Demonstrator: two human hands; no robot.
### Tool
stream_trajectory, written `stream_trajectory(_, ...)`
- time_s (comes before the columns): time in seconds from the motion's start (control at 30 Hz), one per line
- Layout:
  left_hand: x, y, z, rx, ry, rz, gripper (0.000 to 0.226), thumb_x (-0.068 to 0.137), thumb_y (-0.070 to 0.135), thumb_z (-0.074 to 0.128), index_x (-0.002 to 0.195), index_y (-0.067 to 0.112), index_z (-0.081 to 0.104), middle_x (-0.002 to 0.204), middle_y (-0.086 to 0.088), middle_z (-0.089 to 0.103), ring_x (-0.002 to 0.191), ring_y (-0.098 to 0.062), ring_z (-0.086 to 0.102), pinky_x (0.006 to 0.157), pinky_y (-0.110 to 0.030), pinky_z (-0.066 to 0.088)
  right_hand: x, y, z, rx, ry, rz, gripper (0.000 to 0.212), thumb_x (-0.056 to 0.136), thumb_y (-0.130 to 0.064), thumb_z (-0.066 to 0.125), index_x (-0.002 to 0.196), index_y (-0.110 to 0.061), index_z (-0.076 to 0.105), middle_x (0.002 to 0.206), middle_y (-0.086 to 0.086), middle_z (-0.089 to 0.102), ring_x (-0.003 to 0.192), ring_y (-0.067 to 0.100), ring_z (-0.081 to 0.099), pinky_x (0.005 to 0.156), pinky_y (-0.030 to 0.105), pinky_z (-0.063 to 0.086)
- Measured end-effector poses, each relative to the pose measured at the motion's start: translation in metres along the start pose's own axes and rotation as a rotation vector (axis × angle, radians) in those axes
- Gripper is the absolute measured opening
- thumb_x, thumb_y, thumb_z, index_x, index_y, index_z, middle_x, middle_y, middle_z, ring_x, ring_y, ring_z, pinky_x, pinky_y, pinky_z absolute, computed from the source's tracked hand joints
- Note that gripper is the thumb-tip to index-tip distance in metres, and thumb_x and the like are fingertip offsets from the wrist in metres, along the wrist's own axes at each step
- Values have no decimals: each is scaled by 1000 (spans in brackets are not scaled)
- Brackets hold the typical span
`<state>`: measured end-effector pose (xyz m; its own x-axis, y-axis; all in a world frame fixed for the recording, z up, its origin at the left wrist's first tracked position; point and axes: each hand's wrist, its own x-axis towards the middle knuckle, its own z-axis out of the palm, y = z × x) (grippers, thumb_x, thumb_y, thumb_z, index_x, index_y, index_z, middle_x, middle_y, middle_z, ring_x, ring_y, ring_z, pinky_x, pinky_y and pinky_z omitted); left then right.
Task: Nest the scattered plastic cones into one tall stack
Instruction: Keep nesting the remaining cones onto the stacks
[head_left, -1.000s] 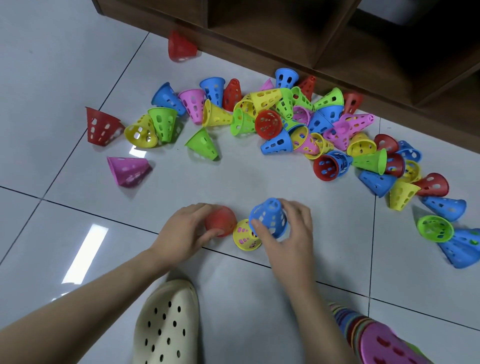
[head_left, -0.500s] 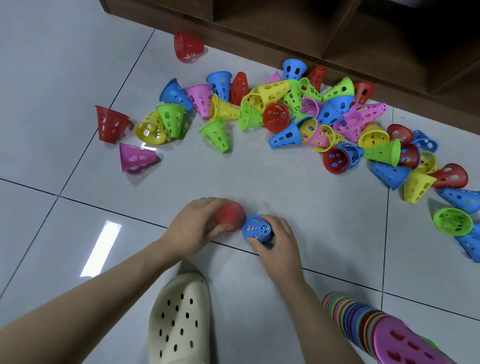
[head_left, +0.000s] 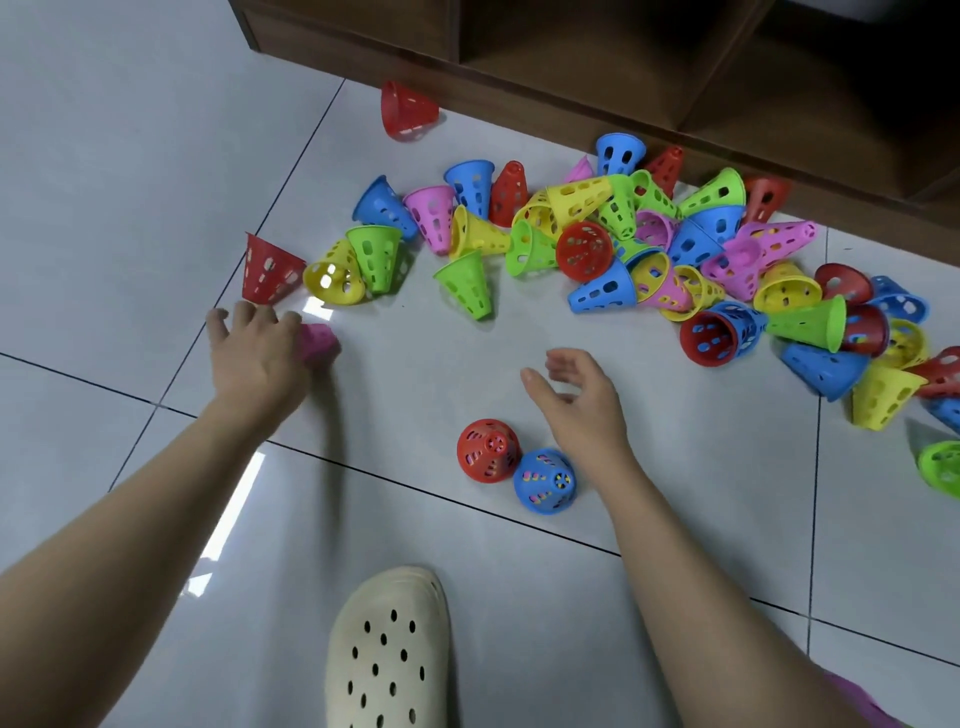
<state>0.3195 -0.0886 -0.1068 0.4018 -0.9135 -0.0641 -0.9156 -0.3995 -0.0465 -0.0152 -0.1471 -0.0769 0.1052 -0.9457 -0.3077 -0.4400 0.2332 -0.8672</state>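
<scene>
A person's two bare arms reach over a pale tiled floor (head_left: 675, 467) strewn with small perforated plastic cones in red, blue, yellow, green and pink.

The left hand (head_left: 254, 353) is stretched out to about ten o'clock from the person, fingers spread and blurred, lying over the wide end of a pink perforated plastic cone (head_left: 318, 340). That cone lies on its side, long axis running roughly from nine to three o'clock, its narrow tip poking out at the hand's three o'clock. Whether the fingers have gripped it cannot be told; they look extended, not curled.

The right hand (head_left: 576, 400) hovers released, fingers loosely relaxed, holding nothing. Just at its seven o'clock stand two small nested piles, tips up and touching: a red perforated plastic cone pile (head_left: 488, 451) and a blue perforated plastic cone pile (head_left: 545, 480).

The main heap of loose plastic cones (head_left: 623, 244) spreads from twelve to three o'clock, beneath a dark wooden shelf unit (head_left: 571, 78). A cream perforated clog (head_left: 387, 654) sits at six o'clock.

The pink cone is plainly the left hand's to take; it is well apart from the right hand.
</scene>
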Motion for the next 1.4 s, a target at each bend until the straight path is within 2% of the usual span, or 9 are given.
stream_trajectory(0.1,-11,12,-5,-66,52,28,47,85,59,63,94,14,68,88,-10,67,99,-35,51,94,-46,28,25,-12,9,-48,-38,-34,32,88,-29,74,116,-22,59,115,-7,63,104,4,59,83,18,48)
stream_trajectory(0.23,-34,45,-18,-529,74,10,42,79,51,74,114,30,65,100,11,66,97,-20,48,81,-35,23,45,-14,20,-130,-62,-58,32,88,-27,74,115,-19,59,114,-5,63,103,8,59,87,18,47)
stream_trajectory(0.43,-74,89,-39,-907,76,-16,42,80,42,79,117,29,64,103,19,67,90,-7,60,91,-39,43,66,-20,40,-145,-109,-48,35,92,-31,70,121,-15,58,109,1,64,102,15,61,82,17,47)
stream_trajectory(0.53,-95,102,-46,-1090,70,-26,39,81,26,83,116,27,65,112,22,65,103,5,60,91,-16,44,78,-25,56,-115,-99,-18,50,89,-32,73,130,-14,53,117,2,60,105,17,60,89,26,50)
stream_trajectory(0.7,-110,107,-44,-1176,21,-40,44,83,18,82,124,21,65,122,15,65,116,-1,60,94,-9,41,105,-27,86,-284,-201,-87,73,77,-37,83,137,-14,47,127,5,54,113,21,57,97,38,49)
stream_trajectory(0.87,-123,117,-43,-1254,-52,25,46,84,20,83,125,20,63,122,15,65,117,-10,63,97,-23,48,128,-27,90,-483,-245,-191,45,81,-35,79,116,-14,61,112,5,63,104,25,60,90,43,52)
stream_trajectory(1.0,-132,133,-42,-1260,-111,126,49,81,22,85,125,19,63,121,16,64,115,-7,62,95,-13,42,130,-30,74,-410,-282,-155,34,86,-32,75,112,-15,62,103,2,69,94,21,64,84,39,54)
stream_trajectory(1.1,-132,141,-32,-1255,-202,195,47,85,20,82,127,24,62,123,17,63,116,-8,61,96,-19,46,114,-35,49,-304,-286,-122,22,90,-31,73,106,-20,62,95,-3,70,87,15,66,75,33,52)
stream_trajectory(1.4,-119,143,3,-1135,-208,385,40,93,26,71,130,24,55,130,13,57,117,-9,58,100,-19,44,5,-47,-30,-25,45,52,18,97,-33,63,94,-16,69,67,-4,63,60,6,62,69,30,56)
